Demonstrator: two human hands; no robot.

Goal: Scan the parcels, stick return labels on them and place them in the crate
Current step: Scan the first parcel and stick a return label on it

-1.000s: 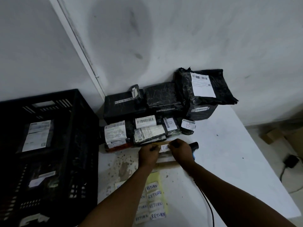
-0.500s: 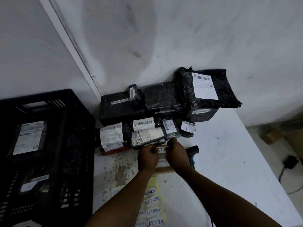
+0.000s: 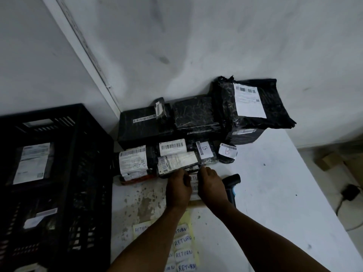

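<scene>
Both hands have moved up toward 12 o'clock since before. Left hand (image 3: 178,190) and right hand (image 3: 211,186) press a RETURN label (image 3: 193,178) onto a small parcel (image 3: 194,190), mostly hidden beneath them, on the worktop (image 3: 275,193). Grip unclear. Crate (image 3: 59,173) at 9 o'clock.

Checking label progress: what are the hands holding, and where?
Both hands, left and right, pinch one small parcel by its side edges, a RETURN label on top.

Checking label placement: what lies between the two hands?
In the head view, between the left hand and right hand shows a white RETURN label on a small parcel, whose barcode strip shows just below it.
</scene>
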